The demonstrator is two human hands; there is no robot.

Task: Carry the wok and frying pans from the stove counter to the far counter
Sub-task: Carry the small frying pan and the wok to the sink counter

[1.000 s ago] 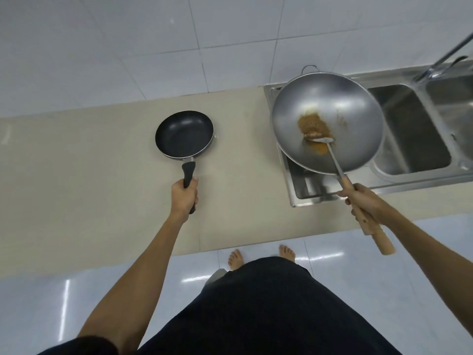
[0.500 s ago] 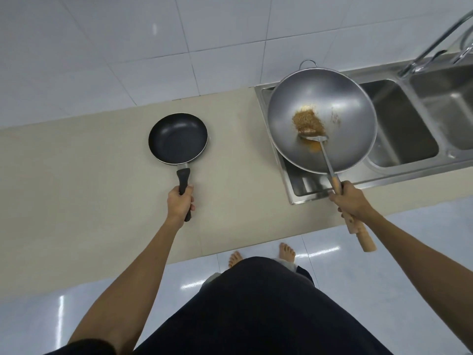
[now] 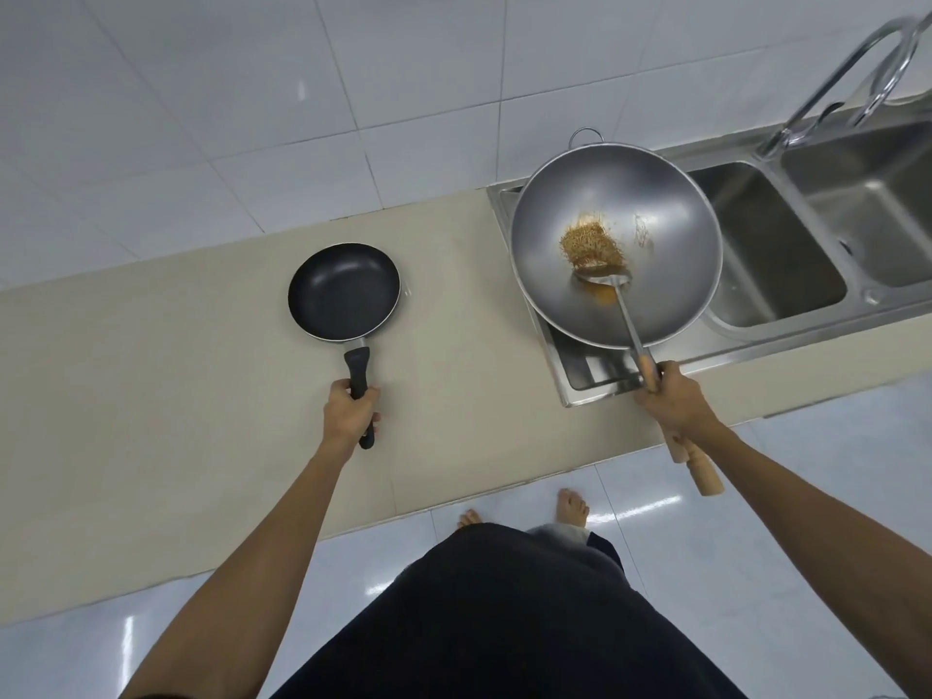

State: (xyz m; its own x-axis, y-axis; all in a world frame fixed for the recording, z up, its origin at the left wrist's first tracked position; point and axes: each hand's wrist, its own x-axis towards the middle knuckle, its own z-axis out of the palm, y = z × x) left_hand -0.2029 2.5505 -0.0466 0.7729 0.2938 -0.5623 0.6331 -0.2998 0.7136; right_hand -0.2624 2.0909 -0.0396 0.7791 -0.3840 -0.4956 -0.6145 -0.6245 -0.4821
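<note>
A small black frying pan (image 3: pixel 343 290) rests on the beige counter (image 3: pixel 151 375). My left hand (image 3: pixel 350 408) is wrapped around its black handle. A large steel wok (image 3: pixel 655 204) hangs over the left end of the sink, with brown food scraps and a metal spatula (image 3: pixel 613 295) lying in it. My right hand (image 3: pixel 673 403) grips the wok's wooden handle (image 3: pixel 703 476) together with the spatula's shaft.
A stainless double sink (image 3: pixel 787 244) with a curved tap (image 3: pixel 857 68) fills the right side of the counter. White tiled wall runs behind. White floor tiles and my bare feet (image 3: pixel 572 507) are below the counter's front edge.
The wok has shifted slightly left and nearer the counter over the sink's left end. The frying pan has stayed on the counter in my left hand's grip.
</note>
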